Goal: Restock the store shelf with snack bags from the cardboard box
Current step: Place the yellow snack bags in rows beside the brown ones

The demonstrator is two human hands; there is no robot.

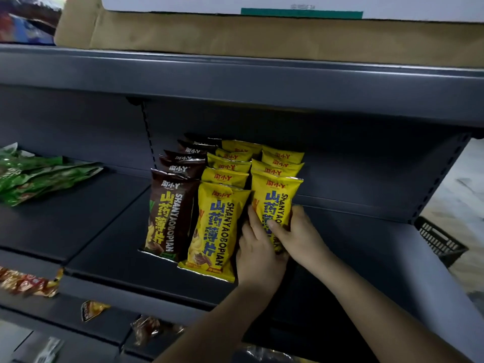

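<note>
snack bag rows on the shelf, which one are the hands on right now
The rightmost yellow row: both hands, left hand and right hand, grip its front yellow bag. The middle yellow row and brown row stand untouched.

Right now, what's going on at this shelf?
A person is stocking a dark metal shelf with snack bags. Both hands, left hand and right hand, grip the front yellow snack bag of the rightmost row, setting it upright. Beside it stand another row of yellow bags and a row of brown bags. Green bags lie further left.
</note>
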